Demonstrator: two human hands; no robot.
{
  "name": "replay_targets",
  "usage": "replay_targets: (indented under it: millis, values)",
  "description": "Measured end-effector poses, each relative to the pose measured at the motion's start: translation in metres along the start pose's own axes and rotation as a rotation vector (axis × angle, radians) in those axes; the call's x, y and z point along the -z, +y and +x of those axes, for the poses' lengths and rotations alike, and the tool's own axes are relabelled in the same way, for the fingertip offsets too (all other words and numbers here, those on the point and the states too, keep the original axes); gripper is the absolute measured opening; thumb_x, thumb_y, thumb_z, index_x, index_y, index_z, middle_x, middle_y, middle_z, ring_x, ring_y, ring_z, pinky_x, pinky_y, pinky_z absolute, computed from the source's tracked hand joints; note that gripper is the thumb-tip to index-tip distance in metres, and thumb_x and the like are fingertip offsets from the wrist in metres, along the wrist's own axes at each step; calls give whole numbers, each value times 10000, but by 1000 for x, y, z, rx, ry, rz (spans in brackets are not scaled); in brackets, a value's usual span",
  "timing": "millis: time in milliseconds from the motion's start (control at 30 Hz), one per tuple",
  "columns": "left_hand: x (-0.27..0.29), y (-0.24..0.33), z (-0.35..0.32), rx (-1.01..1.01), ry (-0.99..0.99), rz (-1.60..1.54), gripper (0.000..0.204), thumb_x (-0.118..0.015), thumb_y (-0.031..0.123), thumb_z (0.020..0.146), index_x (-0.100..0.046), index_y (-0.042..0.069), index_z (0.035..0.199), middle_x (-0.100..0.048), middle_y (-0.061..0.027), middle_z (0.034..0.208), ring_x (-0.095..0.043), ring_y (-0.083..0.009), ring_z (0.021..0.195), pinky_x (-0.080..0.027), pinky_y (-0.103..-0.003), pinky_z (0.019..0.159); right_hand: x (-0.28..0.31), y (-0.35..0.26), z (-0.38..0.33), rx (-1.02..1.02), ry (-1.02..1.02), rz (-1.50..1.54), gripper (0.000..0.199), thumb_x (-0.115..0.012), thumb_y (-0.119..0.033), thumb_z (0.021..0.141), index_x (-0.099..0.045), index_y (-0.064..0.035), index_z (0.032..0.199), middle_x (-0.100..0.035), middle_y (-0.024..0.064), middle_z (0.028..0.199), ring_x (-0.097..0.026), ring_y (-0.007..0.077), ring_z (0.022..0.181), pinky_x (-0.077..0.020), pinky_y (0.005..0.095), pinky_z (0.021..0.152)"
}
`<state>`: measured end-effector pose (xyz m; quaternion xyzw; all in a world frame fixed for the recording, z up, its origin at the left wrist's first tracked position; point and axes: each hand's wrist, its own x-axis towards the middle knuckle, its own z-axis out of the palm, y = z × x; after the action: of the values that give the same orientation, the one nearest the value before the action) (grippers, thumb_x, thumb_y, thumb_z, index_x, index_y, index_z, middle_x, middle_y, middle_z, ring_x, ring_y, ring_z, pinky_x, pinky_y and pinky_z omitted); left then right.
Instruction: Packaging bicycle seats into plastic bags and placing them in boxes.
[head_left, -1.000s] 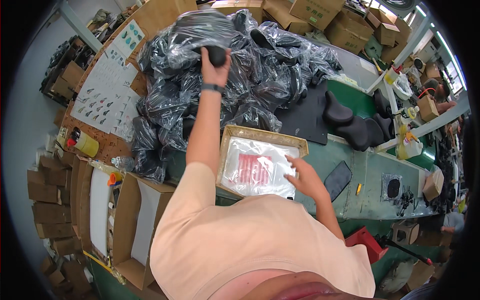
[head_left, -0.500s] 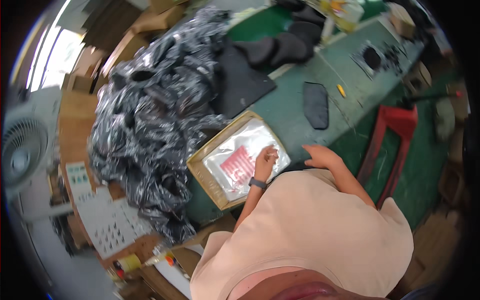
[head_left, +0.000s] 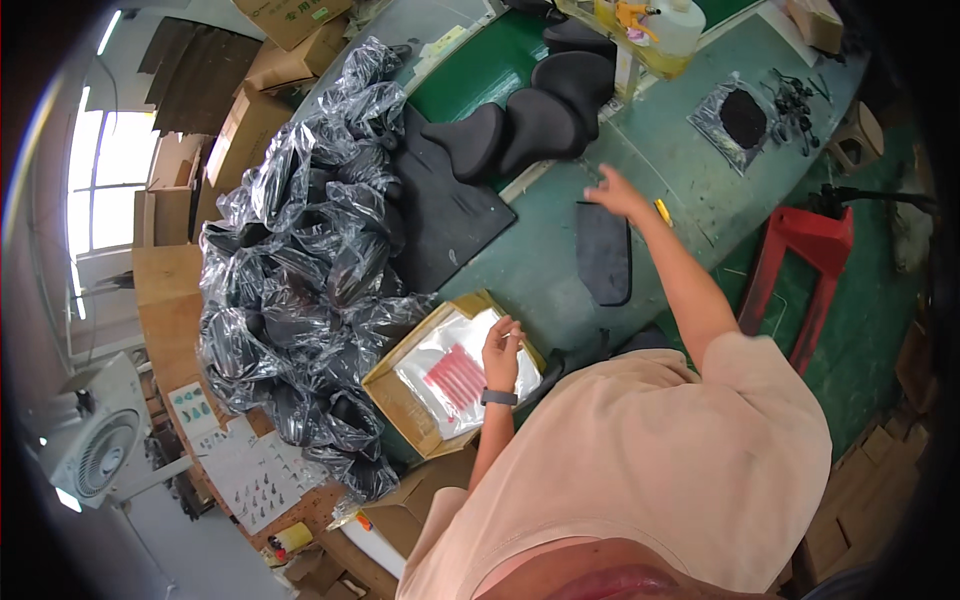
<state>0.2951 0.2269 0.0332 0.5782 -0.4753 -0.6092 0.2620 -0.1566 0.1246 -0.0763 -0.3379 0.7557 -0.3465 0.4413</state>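
Note:
My left hand (head_left: 502, 357), with a dark band at the wrist, is over a cardboard box (head_left: 400, 425) of flat clear plastic bags (head_left: 415, 374) with red print. Its fingers are curled together; whatever they hold, if anything, cannot be made out. My right arm stretches out across the green table, and my right hand (head_left: 618, 194) is open with fingers extended. It hangs empty near the top end of a dark flat pad (head_left: 604, 258), just short of several black bicycle saddles (head_left: 545, 125). A small yellow tool (head_left: 662, 212) lies beside my right forearm.
Black saddles in clear plastic (head_left: 290, 270) are heaped at the left, beside a dark mat (head_left: 445, 205). At the far right are a bagged black piece (head_left: 742, 120) and small black parts (head_left: 795, 110). A red pallet jack (head_left: 775, 270) stands right of the table; a fan (head_left: 100, 445) stands left.
My right hand has moved up and forward from near my waist toward the saddles, its arm now extended. My left hand stays over the bag box. The view has shifted.

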Motion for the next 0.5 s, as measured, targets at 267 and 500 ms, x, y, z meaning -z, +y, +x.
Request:
replay_targets:
  millis: [267, 500]
  values:
    - [-95, 82, 64, 181, 106, -249, 432, -690, 213, 1119, -615, 58, 1515, -750, -97, 1353, -737, -181, 1111, -593, -323, 898, 8, -59, 184, -178, 196, -228, 1307, -872, -730, 754, -332, -30, 1718, -526, 365, 1606, -538, 467, 1499, -478, 487, 1216]
    - [-101, 111, 242, 246, 172, -394, 557, -716, 348, 1107, -558, 46, 1547, -696, -157, 1444, -703, -256, 1230, -585, -411, 1004, 28, -58, 108, -60, -75, -163, 1178, -859, -652, 779, -423, -33, 1681, -639, 327, 1511, -642, 467, 1388, -510, 500, 1176]
